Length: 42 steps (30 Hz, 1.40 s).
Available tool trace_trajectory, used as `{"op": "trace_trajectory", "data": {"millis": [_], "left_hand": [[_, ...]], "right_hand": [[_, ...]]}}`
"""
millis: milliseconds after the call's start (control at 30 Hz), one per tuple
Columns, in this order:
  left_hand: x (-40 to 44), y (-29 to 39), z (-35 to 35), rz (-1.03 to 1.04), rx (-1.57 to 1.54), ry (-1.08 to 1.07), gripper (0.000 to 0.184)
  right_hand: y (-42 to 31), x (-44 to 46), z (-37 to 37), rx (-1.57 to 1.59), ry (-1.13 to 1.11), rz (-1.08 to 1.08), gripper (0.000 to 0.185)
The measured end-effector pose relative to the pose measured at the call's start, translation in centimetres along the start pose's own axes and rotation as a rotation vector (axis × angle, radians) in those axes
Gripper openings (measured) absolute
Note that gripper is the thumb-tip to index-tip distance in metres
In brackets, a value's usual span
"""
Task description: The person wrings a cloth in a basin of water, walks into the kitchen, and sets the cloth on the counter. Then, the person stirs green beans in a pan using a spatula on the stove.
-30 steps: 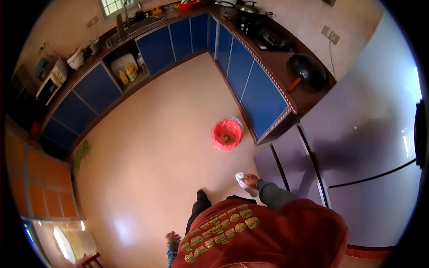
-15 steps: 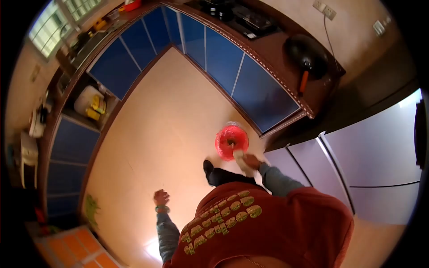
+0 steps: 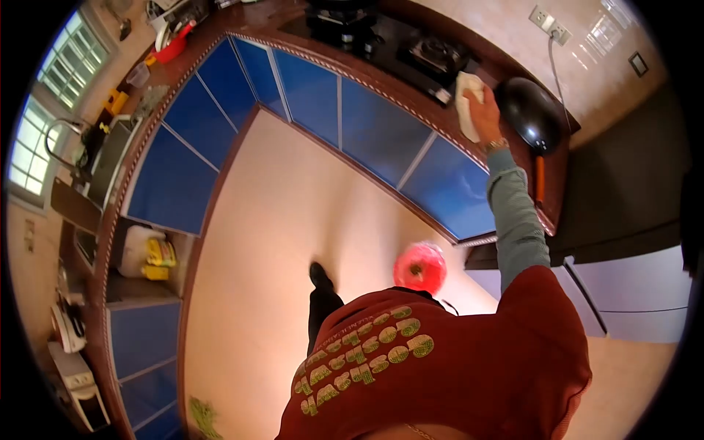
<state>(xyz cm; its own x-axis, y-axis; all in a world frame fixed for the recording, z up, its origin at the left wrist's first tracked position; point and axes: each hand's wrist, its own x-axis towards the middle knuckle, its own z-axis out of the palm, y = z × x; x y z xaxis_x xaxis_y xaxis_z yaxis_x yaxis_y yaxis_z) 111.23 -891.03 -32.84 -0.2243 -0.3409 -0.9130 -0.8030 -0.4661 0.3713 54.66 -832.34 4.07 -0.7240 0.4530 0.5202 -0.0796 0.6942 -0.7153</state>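
My right hand (image 3: pixel 485 115) is closed on a cream-white cloth (image 3: pixel 467 103) at the brown countertop (image 3: pixel 506 70), with the arm stretched forward. The cloth looks folded or bunched and lies along the front right corner of the black gas stove (image 3: pixel 433 59). Just right of my fingers sits a dark wok (image 3: pixel 529 110) with an orange-red handle (image 3: pixel 540 180) pointing toward me. My left hand is out of the picture.
A red-lined bin (image 3: pixel 419 268) stands on the floor by the blue cabinets (image 3: pixel 381 121). The fridge (image 3: pixel 645 275) is at the right. Yellow packages (image 3: pixel 159 258) fill part of an open shelf at left, below the sink (image 3: pixel 114 158).
My right hand has gone from above the red-lined bin up to the countertop, carrying the cloth. My left hand has left the view. The camera has shifted toward the stove.
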Motion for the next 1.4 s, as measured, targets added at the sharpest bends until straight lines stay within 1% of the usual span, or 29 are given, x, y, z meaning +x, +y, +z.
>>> {"op": "trace_trajectory", "data": {"millis": [33,133,200,233,267,333,367,400,433,467,500,533,600,633,667,733,833,867,900,933,967,1000,1067,1100,1167,1267,1300,1333,1400], "left_hand": [[1.3,3.6,-0.2,0.027,-0.003,0.005,0.020],[8.2,17.4,-0.4,0.196,-0.100,-0.040,0.023],[15.5,29.6,0.0,0.479,-0.127,-0.099,0.025],[14.6,38.5,2.3,0.570,0.230,0.113,0.027],[12.8,46.6,5.2,0.730,-0.005,0.044,0.028],[6.8,61.5,13.3,1.101,-0.063,-0.112,0.025],[4.2,67.4,18.0,1.228,-0.183,-0.199,0.022],[0.9,72.8,22.2,1.241,-0.102,-0.236,0.018],[-3.0,77.0,27.1,1.283,-0.122,-0.288,0.017],[-4.4,80.9,31.3,1.329,-0.157,-0.432,0.014],[-7.1,83.9,35.4,1.477,-0.034,-0.408,0.012],[-9.6,86.4,39.3,1.544,0.011,-0.465,0.012],[-13.8,91.3,46.6,1.675,0.131,-0.578,0.014],[-16.2,93.2,49.8,1.752,0.183,-0.624,0.015],[-18.6,95.0,53.0,1.859,0.230,-0.663,0.014],[-22.3,98.4,58.8,1.956,0.306,-0.728,0.017],[-24.2,104.0,68.2,2.085,0.461,-0.782,0.023],[-24.1,105.8,71.8,2.143,0.503,-0.811,0.026],[-24.1,107.6,75.4,2.203,0.542,-0.844,0.028],[-24.3,109.2,78.8,2.351,0.587,-0.758,0.032],[-24.3,110.5,82.0,2.496,0.634,-0.670,0.036],[-24.3,111.5,85.2,2.497,0.655,-0.705,0.036],[-24.5,112.4,90.5,2.597,0.757,-0.637,0.036],[-24.3,112.6,92.2,2.601,0.777,-0.687,0.036],[-26.2,112.5,95.0,2.340,1.334,-0.590,0.071],[-27.4,111.3,96.9,2.327,1.497,-0.761,0.069],[-27.1,110.9,98.0,2.330,1.495,-0.752,0.061],[-26.5,110.9,99.2,2.329,1.514,-0.784,0.061],[-25.2,111.0,101.2,2.390,1.390,-1.053,0.053]], "right_hand": [[0.1,1.0,0.7,-0.087,0.102,0.027,0.051],[-0.1,3.6,3.3,-0.127,0.134,0.213,0.060],[-0.6,5.4,5.0,-0.176,0.148,0.228,0.059],[-1.2,6.1,5.9,-0.218,0.170,0.199,0.059],[-1.4,6.6,6.7,-0.262,0.192,0.174,0.058],[0.8,7.6,9.3,-0.399,0.221,0.190,0.058],[4.3,8.2,10.9,-0.483,0.233,0.032,0.058],[6.4,9.0,12.5,-0.566,0.245,-0.129,0.057],[4.0,8.8,14.8,-0.512,0.323,0.062,0.057],[6.1,8.8,16.9,-0.656,0.281,0.038,0.061],[11.9,8.2,19.4,-0.820,0.084,0.034,0.064],[16.6,8.3,21.9,-0.965,-0.111,0.027,0.067],[6.0,7.6,24.5,-1.300,-0.129,0.240,0.070],[9.5,6.9,24.9,-1.208,-0.040,0.161,0.069],[8.5,7.3,24.5,-1.068,-0.090,0.234,0.066],[7.1,7.5,23.9,-1.019,-0.154,0.243,0.064],[6.2,9.1,23.6,-0.969,-0.246,0.434,0.059],[7.8,8.7,23.3,-0.837,-0.116,0.315,0.057],[5.2,9.1,24.1,-0.974,-0.011,0.319,0.055],[1.9,9.8,24.6,-1.110,0.095,0.325,0.053],[1.0,9.6,24.6,-0.984,0.258,0.263,0.049],[0.3,8.6,25.0,-0.857,0.419,0.204,0.045],[-2.1,5.4,27.7,-0.237,0.772,0.500,0.035],[-4.4,4.2,29.3,-0.199,0.808,0.663,0.031],[-7.3,1.3,33.0,-0.101,0.863,0.933,0.027],[-10.1,-5.0,41.6,-0.039,0.976,1.189,0.026],[-11.4,-6.7,44.4,-0.017,1.002,1.245,0.026],[-12.3,-8.0,47.0,0.008,1.027,1.295,0.025],[-13.9,-10.0,51.4,0.093,1.054,1.426,0.022]]}}
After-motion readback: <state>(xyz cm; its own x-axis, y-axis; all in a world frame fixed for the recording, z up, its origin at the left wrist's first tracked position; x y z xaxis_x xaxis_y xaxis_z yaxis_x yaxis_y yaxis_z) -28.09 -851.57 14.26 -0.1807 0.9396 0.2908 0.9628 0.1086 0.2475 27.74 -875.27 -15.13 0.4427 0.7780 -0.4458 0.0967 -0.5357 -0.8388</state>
